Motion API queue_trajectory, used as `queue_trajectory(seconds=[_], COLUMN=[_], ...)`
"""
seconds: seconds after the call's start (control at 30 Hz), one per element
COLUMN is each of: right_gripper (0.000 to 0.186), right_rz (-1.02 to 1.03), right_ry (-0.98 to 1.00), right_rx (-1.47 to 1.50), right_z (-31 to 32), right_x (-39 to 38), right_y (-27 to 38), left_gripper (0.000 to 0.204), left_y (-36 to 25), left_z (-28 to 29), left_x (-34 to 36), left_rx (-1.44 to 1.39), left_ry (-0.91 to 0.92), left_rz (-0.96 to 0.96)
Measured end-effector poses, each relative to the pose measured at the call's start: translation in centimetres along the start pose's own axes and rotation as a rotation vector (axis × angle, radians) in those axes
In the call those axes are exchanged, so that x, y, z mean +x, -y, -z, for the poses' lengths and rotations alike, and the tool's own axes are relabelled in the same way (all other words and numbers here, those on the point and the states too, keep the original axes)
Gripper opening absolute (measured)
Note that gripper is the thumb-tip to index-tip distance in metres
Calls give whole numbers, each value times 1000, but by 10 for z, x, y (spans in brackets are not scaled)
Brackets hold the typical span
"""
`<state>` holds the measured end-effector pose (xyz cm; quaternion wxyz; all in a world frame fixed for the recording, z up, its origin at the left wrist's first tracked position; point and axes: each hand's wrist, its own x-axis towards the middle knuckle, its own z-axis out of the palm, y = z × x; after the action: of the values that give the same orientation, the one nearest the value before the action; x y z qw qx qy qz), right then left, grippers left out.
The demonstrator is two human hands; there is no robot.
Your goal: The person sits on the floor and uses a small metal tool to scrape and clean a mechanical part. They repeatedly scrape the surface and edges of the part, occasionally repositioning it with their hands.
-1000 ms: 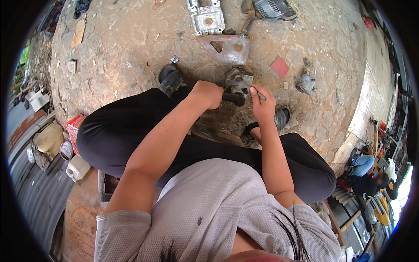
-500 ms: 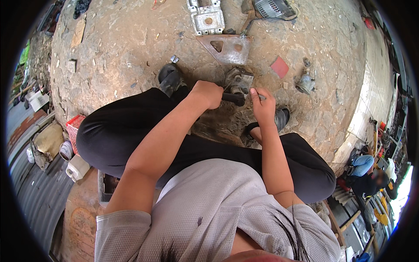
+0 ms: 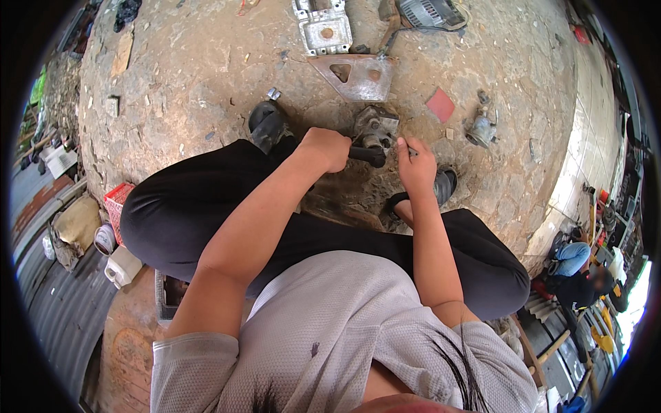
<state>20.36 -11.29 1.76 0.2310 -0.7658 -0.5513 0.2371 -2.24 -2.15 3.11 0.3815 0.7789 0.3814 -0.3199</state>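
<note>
Between my feet on the ground sits a greasy grey metal machine part. My left hand is closed around the handle of a black hammer, whose head lies at the near side of that part. Just right of the hammer, my right hand pinches a short grey metal rod with thumb and fingers, close to the part. Most of the rod is covered by the fingers, so its full shape cannot be made out.
Beyond the part lie a triangular metal plate, a silver casting and a ribbed motor housing. A red square piece and a small metal part are to the right. Another person sits far right.
My hands keep their grips and almost the same places. The right hand and rod have shifted very slightly; the whole scene is otherwise nearly unchanged.
</note>
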Motion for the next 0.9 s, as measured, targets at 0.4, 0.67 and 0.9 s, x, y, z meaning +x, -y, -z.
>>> queue_trajectory(seconds=[0.4,0.67,0.9], right_gripper=[25,26,26], right_rz=[65,37,-102], right_ry=[-5,27,40], right_rx=[42,-72,21], right_z=[10,10,1], right_x=[10,5,5], right_y=[-11,-14,-31], left_gripper=[29,28,27], left_y=[2,3,2], left_z=[-5,-10,-7], left_x=[1,4,1], left_rx=[-27,-23,-39], left_ry=[-36,-50,-42], left_rz=[-15,-14,-18])
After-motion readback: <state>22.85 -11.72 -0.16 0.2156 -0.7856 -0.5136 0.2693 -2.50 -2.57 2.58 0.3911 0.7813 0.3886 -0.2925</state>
